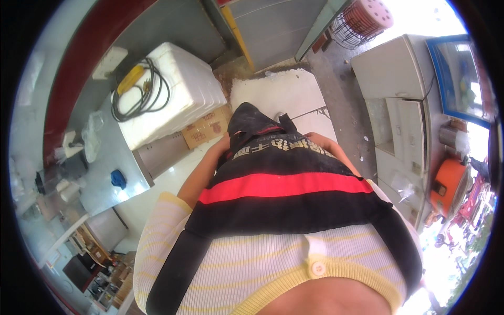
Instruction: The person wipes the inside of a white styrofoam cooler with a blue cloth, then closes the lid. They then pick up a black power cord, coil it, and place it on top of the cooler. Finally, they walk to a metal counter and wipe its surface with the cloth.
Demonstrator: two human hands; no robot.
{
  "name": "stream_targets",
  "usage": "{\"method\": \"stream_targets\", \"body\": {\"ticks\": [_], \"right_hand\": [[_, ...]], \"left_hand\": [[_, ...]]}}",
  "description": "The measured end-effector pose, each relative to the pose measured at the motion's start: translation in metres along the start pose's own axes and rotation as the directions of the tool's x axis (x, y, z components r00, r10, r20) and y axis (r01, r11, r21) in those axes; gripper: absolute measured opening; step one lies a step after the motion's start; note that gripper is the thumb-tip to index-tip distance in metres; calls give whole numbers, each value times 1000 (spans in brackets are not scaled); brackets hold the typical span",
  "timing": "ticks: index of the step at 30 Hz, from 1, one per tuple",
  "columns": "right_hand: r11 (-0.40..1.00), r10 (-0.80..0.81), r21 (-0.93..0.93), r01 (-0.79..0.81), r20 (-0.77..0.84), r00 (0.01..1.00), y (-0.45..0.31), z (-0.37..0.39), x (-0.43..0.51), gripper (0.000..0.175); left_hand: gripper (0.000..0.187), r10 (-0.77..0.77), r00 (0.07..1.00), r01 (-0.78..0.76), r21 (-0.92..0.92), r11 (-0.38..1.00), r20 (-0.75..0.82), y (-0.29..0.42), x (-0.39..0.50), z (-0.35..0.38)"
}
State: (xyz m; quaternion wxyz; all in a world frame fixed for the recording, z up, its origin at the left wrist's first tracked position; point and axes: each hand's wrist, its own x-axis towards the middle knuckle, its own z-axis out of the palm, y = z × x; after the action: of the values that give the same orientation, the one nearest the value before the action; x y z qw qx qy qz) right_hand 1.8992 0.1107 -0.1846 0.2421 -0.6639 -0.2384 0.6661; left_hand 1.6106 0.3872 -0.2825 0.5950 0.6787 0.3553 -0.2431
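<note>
A black cloth apron point(283, 212) with a red band and printed writing covers my front, over a striped knit top. My left hand point(226, 141) is at the apron's left edge, mostly hidden by the cloth. On the other side my right hand point(318, 140) lies against the apron's right edge, its fingers partly covered. Whether either hand grips the cloth cannot be made out.
To the left, a white foam box point(189, 78) bears a coiled black cable point(160, 104) with a yellow power strip point(130, 79). A metal counter point(102, 173) holds a blue cloth point(118, 179). White cabinets point(405, 130) and an orange appliance point(447, 185) stand right.
</note>
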Motion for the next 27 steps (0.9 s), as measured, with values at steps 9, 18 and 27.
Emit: {"method": "stream_targets", "body": {"ticks": [9, 18, 27], "right_hand": [[870, 101, 491, 49, -275, 956, 49, 5, -12, 45], [789, 52, 572, 224, -426, 903, 44, -1, 20, 38], [830, 500, 541, -134, -616, 608, 114, 40, 146, 30]], "left_hand": [[81, -181, 982, 189, 260, 947, -51, 90, 67, -14], [77, -224, 947, 187, 173, 967, 229, 123, 120, -50], [62, 157, 983, -179, 728, 662, 99, 185, 175, -29]]}}
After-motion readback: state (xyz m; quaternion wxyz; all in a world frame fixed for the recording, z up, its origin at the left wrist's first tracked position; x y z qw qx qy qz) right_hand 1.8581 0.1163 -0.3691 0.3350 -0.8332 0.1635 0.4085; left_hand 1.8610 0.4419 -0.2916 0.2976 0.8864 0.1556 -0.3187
